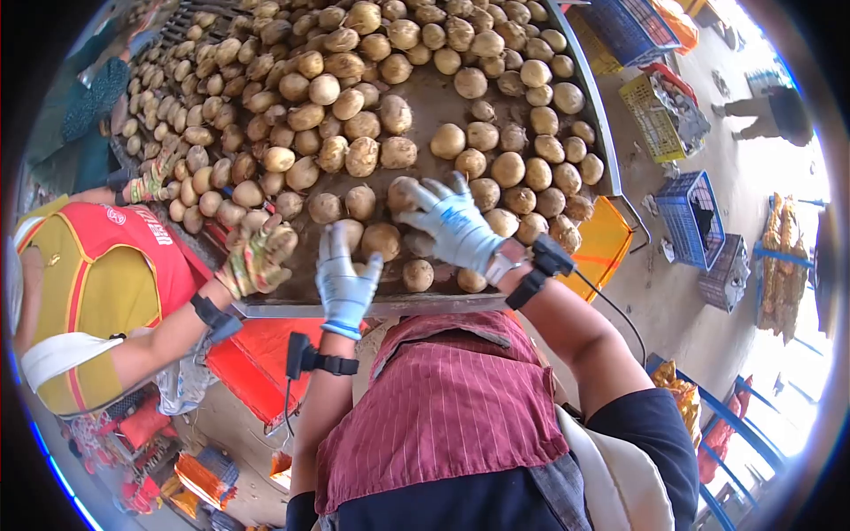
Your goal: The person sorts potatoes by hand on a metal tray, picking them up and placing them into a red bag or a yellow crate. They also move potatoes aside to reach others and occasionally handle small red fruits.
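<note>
Round tan root vegetables [361,157], brown and partly dirt-smeared, cover much of a metal-edged table. My left hand [346,281], in a pale blue-white glove, has its fingers stretched forward and its thumb apart. Its fingertips touch one root vegetable [351,234], and another [381,241] sits between fingers and thumb. My right hand [453,223], gloved alike, lies palm down with fingers spread. Its fingertips reach a root vegetable [401,194]; what is under the palm is hidden. A single root vegetable [418,275] rests between my hands near the table edge.
At left, a co-worker in a red vest [119,257] reaches over the table with patterned gloves [258,257]. An orange crate [602,248] stands by the right edge. Blue crates [691,218] and a yellow crate [651,115] stand on the floor. Another person [784,115] is farther right.
</note>
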`<state>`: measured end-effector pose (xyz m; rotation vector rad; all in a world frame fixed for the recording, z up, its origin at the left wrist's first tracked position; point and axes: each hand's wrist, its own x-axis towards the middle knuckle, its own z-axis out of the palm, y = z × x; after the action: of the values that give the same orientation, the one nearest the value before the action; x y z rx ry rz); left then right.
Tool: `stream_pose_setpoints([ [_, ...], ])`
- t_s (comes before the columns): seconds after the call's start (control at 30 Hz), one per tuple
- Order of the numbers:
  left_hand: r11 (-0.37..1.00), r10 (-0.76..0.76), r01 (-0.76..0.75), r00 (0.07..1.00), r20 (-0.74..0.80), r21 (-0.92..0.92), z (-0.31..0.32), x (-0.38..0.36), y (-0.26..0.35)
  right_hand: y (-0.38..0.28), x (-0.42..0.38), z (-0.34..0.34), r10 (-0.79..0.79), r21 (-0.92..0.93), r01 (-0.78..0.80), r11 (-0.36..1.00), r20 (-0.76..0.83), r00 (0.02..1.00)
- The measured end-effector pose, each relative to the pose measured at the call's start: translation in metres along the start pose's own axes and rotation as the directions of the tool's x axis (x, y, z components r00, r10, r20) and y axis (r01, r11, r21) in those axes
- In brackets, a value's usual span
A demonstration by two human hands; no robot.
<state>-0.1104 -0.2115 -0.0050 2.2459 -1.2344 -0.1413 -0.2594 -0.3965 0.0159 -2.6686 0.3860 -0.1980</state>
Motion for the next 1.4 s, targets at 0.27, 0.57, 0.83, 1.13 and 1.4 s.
stream_pose_setpoints([
  [0.27, 0.999, -0.023, 0.022, 1.0, -0.019, -0.033, -0.047, -0.011, -0.02, 0.069, -0.108, -0.065, 0.189, -0.119, -0.202, 0.972, -0.106, 0.976],
  [0.57, 0.909, 0.013, 0.034, 0.994, -0.11, 0.416, -0.035, -0.038, -0.061, 0.206, 0.005, -0.115, 0.329, -0.06, -0.44, 0.896, -0.575, 0.749],
  [0.83, 0.912, -0.14, 0.159, 0.987, -0.078, 0.378, -0.046, -0.029, -0.06, 0.175, 0.009, -0.078, 0.387, -0.148, -0.458, 0.877, -0.349, 0.854],
  [1.13, 0.849, -0.185, 0.161, 0.983, -0.003, 0.504, -0.03, -0.004, -0.026, 0.109, -0.059, -0.11, 0.788, -0.273, -0.74, 0.615, 0.171, 0.592],
  [1.4, 0.96, -0.15, 0.138, 0.988, 0.033, 0.243, -0.031, -0.015, -0.012, 0.121, 0.059, -0.058, 0.492, -0.069, -0.517, 0.853, -0.223, 0.842],
])
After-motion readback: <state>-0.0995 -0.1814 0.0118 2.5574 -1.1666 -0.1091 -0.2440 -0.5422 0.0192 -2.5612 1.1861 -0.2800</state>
